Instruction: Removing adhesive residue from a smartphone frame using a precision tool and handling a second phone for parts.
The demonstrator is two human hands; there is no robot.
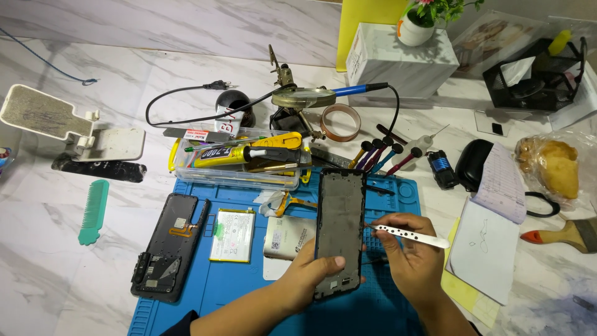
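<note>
My left hand (308, 274) grips a black phone frame (339, 224) from below, holding it upright over the blue work mat (249, 286). My right hand (410, 255) pinches white tweezers (410, 235), their tip touching the frame's right edge. A phone back housing (166, 246), a flat battery (232, 235) and a silver plate (287, 236) lie on the mat to the left.
A clear box of tools and a glue tube (245, 155) sits behind the mat, with a magnifier stand (305, 96), copper tape roll (341, 121) and screwdrivers (379, 152). A green comb (93, 211) lies left; a notebook (491, 236), brush (563, 235) and bagged food (553, 165) lie right.
</note>
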